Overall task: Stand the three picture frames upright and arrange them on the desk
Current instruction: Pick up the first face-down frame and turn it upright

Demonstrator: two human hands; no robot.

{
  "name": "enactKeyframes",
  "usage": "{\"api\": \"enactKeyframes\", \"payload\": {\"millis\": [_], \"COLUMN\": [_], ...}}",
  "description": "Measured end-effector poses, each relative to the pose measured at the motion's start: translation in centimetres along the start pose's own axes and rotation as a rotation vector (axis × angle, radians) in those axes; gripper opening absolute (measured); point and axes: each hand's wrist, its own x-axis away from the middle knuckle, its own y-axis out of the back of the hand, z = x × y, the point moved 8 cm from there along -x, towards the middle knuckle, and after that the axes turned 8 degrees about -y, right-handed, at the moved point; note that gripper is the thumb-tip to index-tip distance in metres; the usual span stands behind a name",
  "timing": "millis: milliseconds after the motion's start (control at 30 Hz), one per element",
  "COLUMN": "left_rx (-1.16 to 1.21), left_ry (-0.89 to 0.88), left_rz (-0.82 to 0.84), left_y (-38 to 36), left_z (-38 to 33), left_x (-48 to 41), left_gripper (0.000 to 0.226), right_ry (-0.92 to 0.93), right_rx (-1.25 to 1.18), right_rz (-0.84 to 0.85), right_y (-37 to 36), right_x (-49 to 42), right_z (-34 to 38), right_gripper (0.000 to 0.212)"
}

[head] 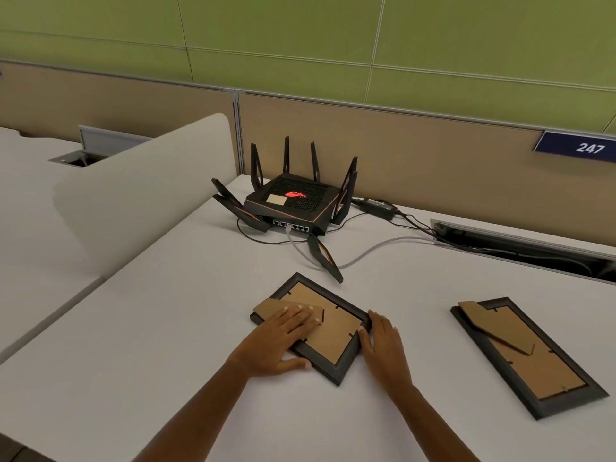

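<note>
Two black picture frames lie face down on the white desk, brown cardboard backs up. On the nearer frame (333, 331), at the middle, my left hand (283, 338) rests flat with straight fingers over its folded cardboard stand (266, 306). My right hand (383, 345) lies against that frame's right edge, thumb touching the rim. The second frame (533, 368) lies at the right, its stand (493, 328) folded flat, and no hand touches it. A third frame is not in view.
A black router (290, 201) with several upright antennas stands behind the frames, cables (376, 248) running right to a desk cable slot (520, 245). A white divider panel (143, 191) rises at the left. A tan partition (416, 155) closes the back.
</note>
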Motion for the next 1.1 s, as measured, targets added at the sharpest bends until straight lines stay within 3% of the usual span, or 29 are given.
{"api": "enactKeyframes", "payload": {"millis": [367, 500, 633, 833, 1033, 1100], "left_rx": [-0.138, -0.164, -0.131, 0.096, 0.134, 0.128], "left_ry": [-0.041, 0.024, 0.052, 0.079, 0.114, 0.114], "left_rz": [-0.017, 0.01, -0.011, -0.084, -0.183, -0.258], "left_y": [0.9, 0.6, 0.8, 0.2, 1.6, 2.4], "left_z": [0.2, 0.9, 1.1, 1.7, 1.5, 1.3], "left_x": [-0.1, 0.2, 0.4, 0.4, 1.1, 1.3], "left_gripper": [0.069, 0.071, 0.073, 0.082, 0.072, 0.057], "right_ry": [-0.211, -0.317, -0.407, -0.503, -0.485, -0.458], "right_rx": [-0.053, -0.18, -0.292, -0.645, -0.786, -0.801], "right_rz": [-0.089, -0.011, 0.066, 0.226, 0.309, 0.323], "right_y": [1.5, 1.3, 1.4, 0.8, 2.0, 2.4], "right_x": [-1.7, -2.4, -2.7, -1.9, -1.4, -1.2], "right_z": [1.1, 0.3, -0.2, 0.3, 2.2, 3.1], "right_gripper": [0.029, 0.027, 0.046, 0.016, 0.022, 0.025]}}
